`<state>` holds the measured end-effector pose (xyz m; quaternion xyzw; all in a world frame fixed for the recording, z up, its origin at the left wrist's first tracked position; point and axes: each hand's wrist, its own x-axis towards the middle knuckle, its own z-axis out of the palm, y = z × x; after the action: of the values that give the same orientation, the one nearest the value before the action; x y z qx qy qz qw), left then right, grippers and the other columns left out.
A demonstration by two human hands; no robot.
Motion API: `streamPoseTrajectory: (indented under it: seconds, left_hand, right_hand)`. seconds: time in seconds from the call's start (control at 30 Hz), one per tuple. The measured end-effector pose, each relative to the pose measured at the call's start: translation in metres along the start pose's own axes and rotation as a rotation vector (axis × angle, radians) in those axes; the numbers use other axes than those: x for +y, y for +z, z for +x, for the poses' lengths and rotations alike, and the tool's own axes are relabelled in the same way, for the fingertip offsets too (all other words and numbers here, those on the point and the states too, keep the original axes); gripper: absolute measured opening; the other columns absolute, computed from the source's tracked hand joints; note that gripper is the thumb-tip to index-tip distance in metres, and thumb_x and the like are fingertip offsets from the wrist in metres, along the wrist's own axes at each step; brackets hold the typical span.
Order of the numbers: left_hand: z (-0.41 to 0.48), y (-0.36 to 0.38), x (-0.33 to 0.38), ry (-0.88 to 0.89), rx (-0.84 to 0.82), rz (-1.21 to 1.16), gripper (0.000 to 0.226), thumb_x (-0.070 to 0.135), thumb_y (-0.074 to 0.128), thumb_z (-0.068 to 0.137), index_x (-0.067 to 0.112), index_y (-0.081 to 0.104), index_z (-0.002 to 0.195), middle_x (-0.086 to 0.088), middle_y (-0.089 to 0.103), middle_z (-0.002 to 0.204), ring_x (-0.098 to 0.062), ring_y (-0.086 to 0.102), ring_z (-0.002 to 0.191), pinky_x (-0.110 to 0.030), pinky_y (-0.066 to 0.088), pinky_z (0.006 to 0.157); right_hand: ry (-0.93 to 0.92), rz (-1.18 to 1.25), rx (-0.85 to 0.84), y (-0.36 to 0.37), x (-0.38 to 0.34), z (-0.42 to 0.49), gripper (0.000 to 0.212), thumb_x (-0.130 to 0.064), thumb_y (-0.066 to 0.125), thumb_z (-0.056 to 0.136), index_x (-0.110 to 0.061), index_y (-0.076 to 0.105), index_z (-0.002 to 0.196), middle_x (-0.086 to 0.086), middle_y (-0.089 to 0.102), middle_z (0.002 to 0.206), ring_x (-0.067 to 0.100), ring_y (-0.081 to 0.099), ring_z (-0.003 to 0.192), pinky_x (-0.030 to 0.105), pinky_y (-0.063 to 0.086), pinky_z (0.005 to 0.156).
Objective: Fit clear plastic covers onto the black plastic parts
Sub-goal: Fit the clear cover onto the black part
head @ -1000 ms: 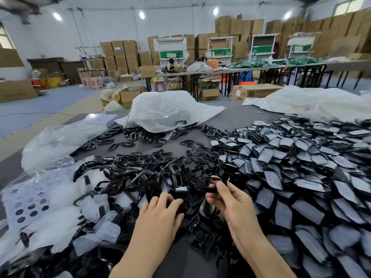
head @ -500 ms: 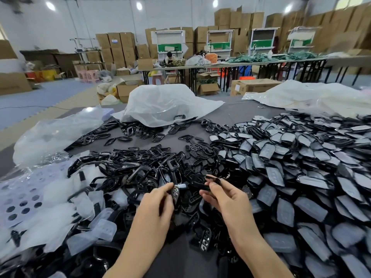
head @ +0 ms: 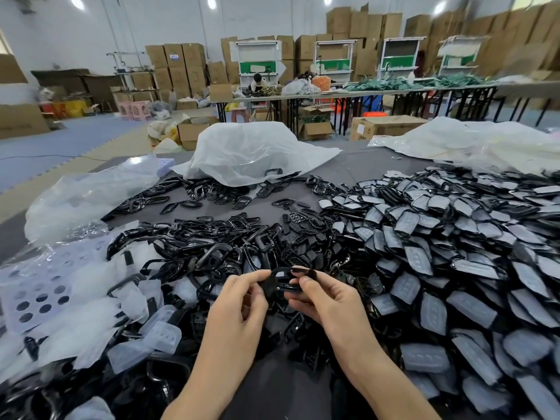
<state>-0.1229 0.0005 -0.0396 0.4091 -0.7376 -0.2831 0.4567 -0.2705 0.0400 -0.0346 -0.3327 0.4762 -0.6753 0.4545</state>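
Note:
My left hand and my right hand meet low in the middle of the view, both pinching one black plastic part between fingertips just above the heap. Loose black plastic frames lie piled behind and left of my hands. Clear plastic covers lie scattered at the lower left. A large heap of black parts with covers fitted fills the right side of the table.
A grey table carries everything. Crumpled clear plastic bags lie at the far middle, left and far right. A perforated clear sheet sits at the left. Cardboard boxes and long tables stand beyond.
My hands have come together and lifted off the pile. The left hand, flat on the heap a second ago, now pinches the black part that the right hand held.

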Motion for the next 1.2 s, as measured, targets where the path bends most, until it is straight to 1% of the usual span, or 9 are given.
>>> streamPoseTrajectory:
  seconds: [0.17, 0.27, 0.4, 0.6, 0.67, 0.8, 0.97, 1.1, 1.2]
  left_hand:
    - [0.001, -0.003, 0.000, 0.058, 0.081, 0.060, 0.024, 0.020, 0.061, 0.095, 0.044, 0.062, 0.096, 0.021, 0.062, 0.094, -0.003, 0.061, 0.088, -0.008, 0.042, 0.072]
    - [0.001, 0.001, -0.001, 0.072, 0.092, 0.071, 0.023, 0.018, 0.064, 0.093, 0.041, 0.063, 0.092, 0.020, 0.060, 0.097, -0.002, 0.060, 0.091, -0.006, 0.041, 0.075]
    - [0.002, 0.002, -0.003, 0.053, 0.135, 0.004, 0.024, 0.016, 0.065, 0.093, 0.039, 0.064, 0.088, 0.018, 0.058, 0.097, -0.005, 0.061, 0.090, -0.007, 0.042, 0.073]
    - [0.002, -0.002, -0.003, 0.002, 0.024, -0.092, 0.027, 0.022, 0.062, 0.095, 0.047, 0.055, 0.100, 0.017, 0.067, 0.087, -0.007, 0.061, 0.068, -0.009, 0.042, 0.061]
    - [0.004, -0.008, -0.003, 0.035, -0.034, -0.043, 0.029, 0.022, 0.061, 0.095, 0.050, 0.055, 0.102, 0.023, 0.067, 0.091, -0.003, 0.061, 0.071, -0.007, 0.041, 0.064]
    - [0.003, -0.015, -0.004, 0.147, -0.095, 0.097, 0.030, 0.019, 0.059, 0.097, 0.048, 0.056, 0.104, 0.033, 0.062, 0.104, 0.008, 0.061, 0.092, -0.001, 0.039, 0.076]
    - [0.002, -0.015, -0.005, 0.208, -0.070, 0.127, 0.020, 0.038, 0.049, 0.094, 0.049, 0.053, 0.110, 0.025, 0.057, 0.102, 0.004, 0.059, 0.098, -0.003, 0.039, 0.078]
    - [0.000, -0.008, -0.004, 0.130, -0.053, 0.066, 0.016, 0.044, 0.055, 0.090, 0.050, 0.056, 0.104, 0.021, 0.059, 0.094, -0.003, 0.060, 0.087, -0.006, 0.042, 0.072]
    - [-0.002, -0.007, -0.009, 0.180, -0.034, 0.260, 0.019, 0.053, 0.046, 0.090, 0.048, 0.051, 0.108, 0.023, 0.057, 0.092, 0.003, 0.057, 0.086, -0.008, 0.043, 0.073]
  right_hand:
    - [0.001, -0.023, -0.053, 0.001, 0.001, -0.001, 0.027, -0.007, 0.057, 0.099, -0.020, 0.081, 0.095, 0.007, 0.077, 0.098, 0.023, 0.075, 0.092, 0.020, 0.057, 0.074]
    - [0.011, -0.020, -0.158, 0.001, 0.000, -0.003, 0.023, -0.007, 0.057, 0.099, -0.014, 0.077, 0.108, 0.007, 0.077, 0.106, 0.023, 0.074, 0.098, 0.020, 0.057, 0.078]
    - [0.019, 0.027, -0.243, 0.002, -0.002, -0.006, 0.023, -0.009, 0.058, 0.098, -0.015, 0.077, 0.108, 0.010, 0.076, 0.109, 0.024, 0.073, 0.102, 0.020, 0.056, 0.082]
    - [0.027, -0.014, -0.299, -0.001, -0.004, -0.006, 0.024, -0.012, 0.058, 0.098, -0.020, 0.078, 0.108, 0.010, 0.076, 0.109, 0.024, 0.073, 0.102, 0.022, 0.056, 0.085]
    - [0.026, -0.044, -0.304, -0.003, -0.005, -0.006, 0.024, -0.011, 0.057, 0.099, -0.020, 0.078, 0.109, 0.012, 0.076, 0.108, 0.025, 0.073, 0.101, 0.023, 0.057, 0.086]
    - [0.024, -0.087, -0.330, -0.005, -0.006, -0.006, 0.025, -0.008, 0.056, 0.100, -0.016, 0.076, 0.112, 0.013, 0.076, 0.106, 0.025, 0.073, 0.098, 0.023, 0.057, 0.085]
    - [0.041, -0.064, -0.330, -0.007, -0.006, -0.005, 0.023, -0.010, 0.057, 0.100, -0.015, 0.076, 0.110, 0.016, 0.076, 0.102, 0.026, 0.074, 0.096, 0.021, 0.056, 0.082]
    - [0.003, -0.120, -0.294, -0.007, -0.003, -0.003, 0.019, -0.011, 0.065, 0.095, -0.022, 0.078, 0.104, 0.010, 0.077, 0.097, 0.023, 0.076, 0.088, 0.020, 0.057, 0.077]
    - [-0.083, -0.278, -0.162, -0.009, 0.001, 0.000, 0.021, -0.014, 0.068, 0.094, -0.032, 0.077, 0.099, 0.001, 0.078, 0.092, 0.018, 0.076, 0.082, 0.022, 0.059, 0.075]
